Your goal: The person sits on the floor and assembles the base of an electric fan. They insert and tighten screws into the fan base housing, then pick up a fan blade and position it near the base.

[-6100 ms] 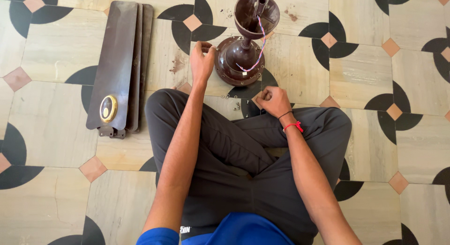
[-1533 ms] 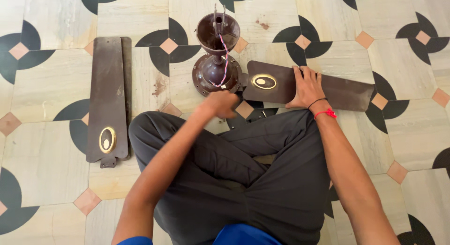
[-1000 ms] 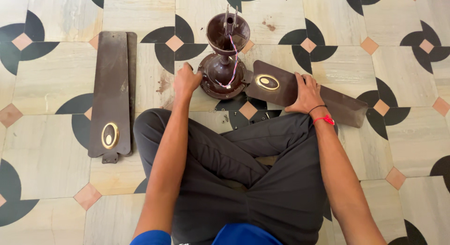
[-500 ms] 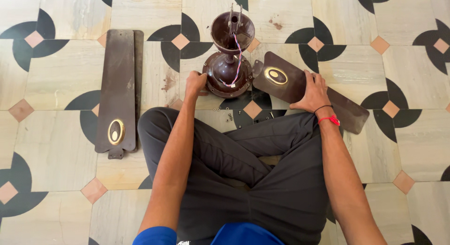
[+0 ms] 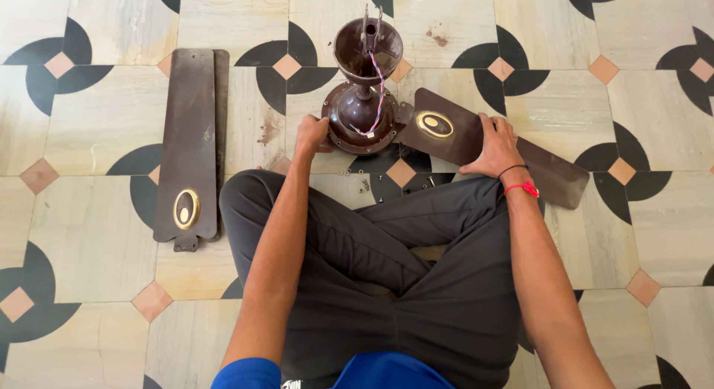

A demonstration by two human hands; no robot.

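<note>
A brown ceiling-fan motor [image 5: 362,121] stands on the tiled floor in front of my crossed legs, with its canopy cup [image 5: 367,47] on top and a twisted wire hanging down. My left hand [image 5: 312,132] grips the motor's left rim. A brown fan blade [image 5: 454,132] with a gold oval badge lies to the right, its bracket end against the motor. My right hand [image 5: 494,146] presses flat on that blade. Small screws [image 5: 364,185] lie on the floor just before my knees.
Two more brown blades [image 5: 190,147] lie stacked on the floor at the left, badge end toward me. The floor is beige tile with black and tan patterns. My legs in dark trousers fill the lower middle.
One blade has come from the left stack to the right of the motor. My left hand went from the screws to the motor's rim. The blade's end has drawn closer to the motor.
</note>
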